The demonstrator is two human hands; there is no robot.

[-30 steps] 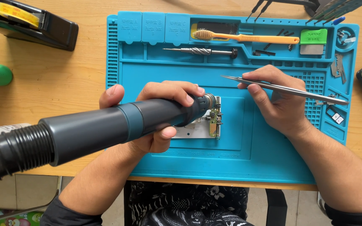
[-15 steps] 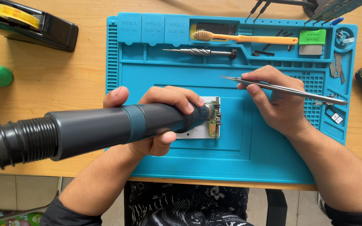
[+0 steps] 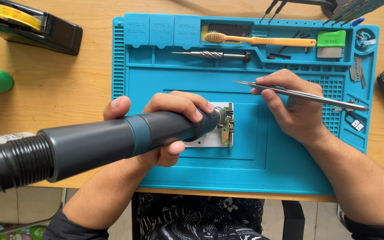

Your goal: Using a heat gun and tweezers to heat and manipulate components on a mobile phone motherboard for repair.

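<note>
The left hand is wrapped tight around a grey hot-air handpiece, its nozzle hovering over, or perhaps touching, the small circuit board lying mid-way across the blue work mat, which sits toward the table's near edge. The right hand pinches steel tweezers between thumb and fingers just right of the board, tips clear of it. The step in hand looks like heating a component; the next move likely calls for steady nozzle aim and bringing the tweezer tips down to the board.
</note>
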